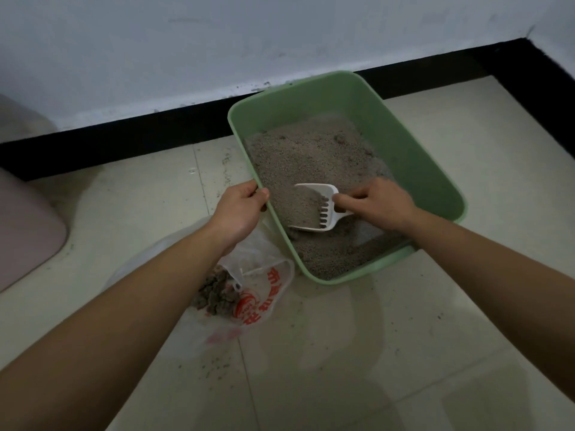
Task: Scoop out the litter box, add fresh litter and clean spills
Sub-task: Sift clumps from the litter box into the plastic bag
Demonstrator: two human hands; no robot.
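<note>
Across the pale tiled floor [435, 337], up to where it meets the black baseboard [124, 135] and the white wall [217, 42], the largest thing is a green litter box [420, 144]. It sits askew, its far corner touching the baseboard and its near corner pointing toward the person. At the floor's left edge lies part of a rounded pink object [28, 228], well apart from the box; what it is cannot be told.

Grey litter [311, 150] covers most of the box bottom, heaped unevenly, with a bare patch near the right-hand wall. Just beside the box's near-left side, on the floor, a clear plastic bag [273, 275] with red print lies open and crumpled, partly under the left forearm.

A white slotted scoop [329, 206] is inside the box toward its near end, above the litter surface, its bowl turned toward the left and loaded with grey litter.

The left hand [239, 206] grips the box's left rim, fingers curled over the edge and thumb along the top. The right hand [379, 203] is closed round the scoop's handle, knuckles up.

Dark clumps [217, 290] sit inside the bag. Scattered grains [214, 368] speckle the tiles near it.
</note>
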